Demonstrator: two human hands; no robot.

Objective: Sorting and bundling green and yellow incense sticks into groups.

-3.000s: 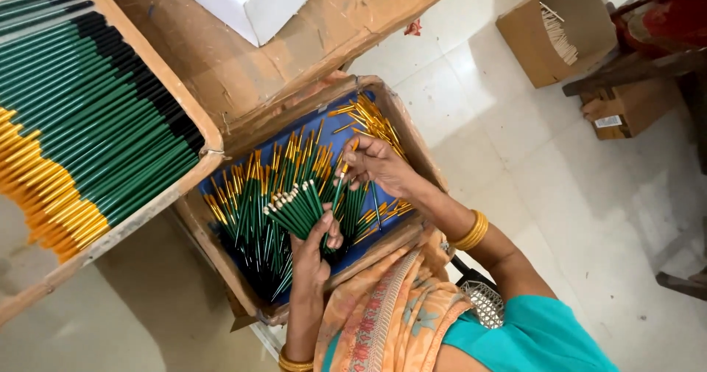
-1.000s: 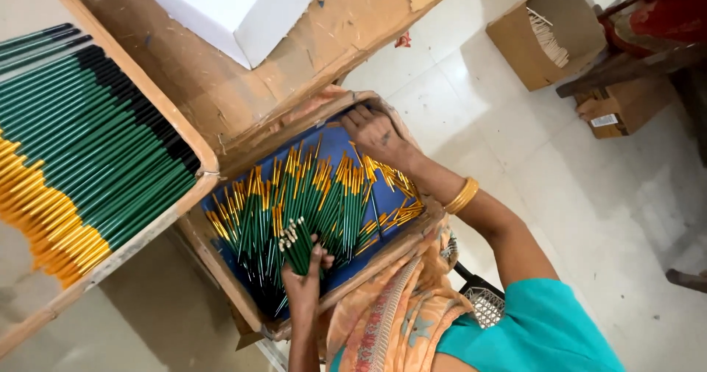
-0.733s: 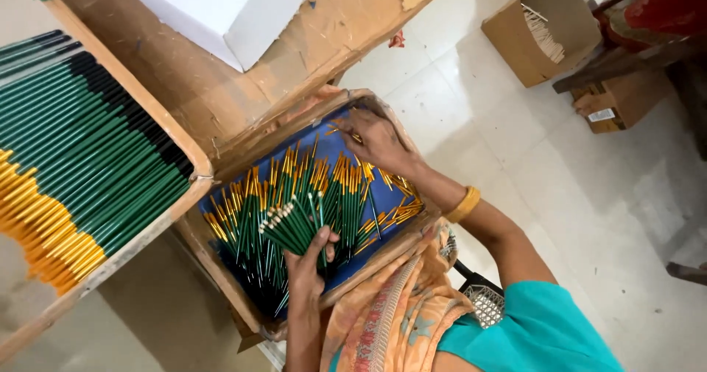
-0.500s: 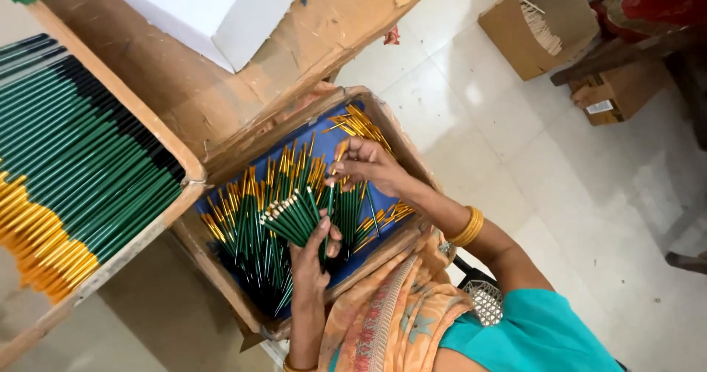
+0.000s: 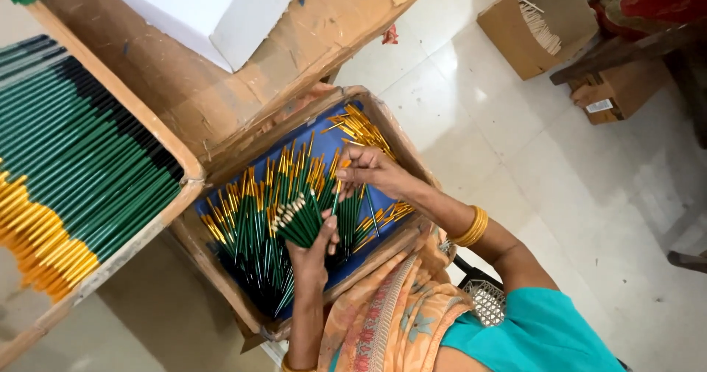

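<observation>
The left hand (image 5: 313,250) is wrapped around a bundle of green pencils (image 5: 298,221), fingers closed tight on the shafts; the bundle fans up and away from the palm, its pale ends pointing toward the far-left rim of the cardboard tray (image 5: 221,283). The right hand (image 5: 368,169) hovers just beyond those ends, its fingertips (image 5: 345,174) pinched narrowly on a single pencil (image 5: 336,195) whose long axis runs down toward the left thumb. Beneath both hands, loose green-and-yellow pencils (image 5: 250,210) lie mostly lengthwise across the tray's blue lining (image 5: 331,140), yellow tips pointing away from her.
</observation>
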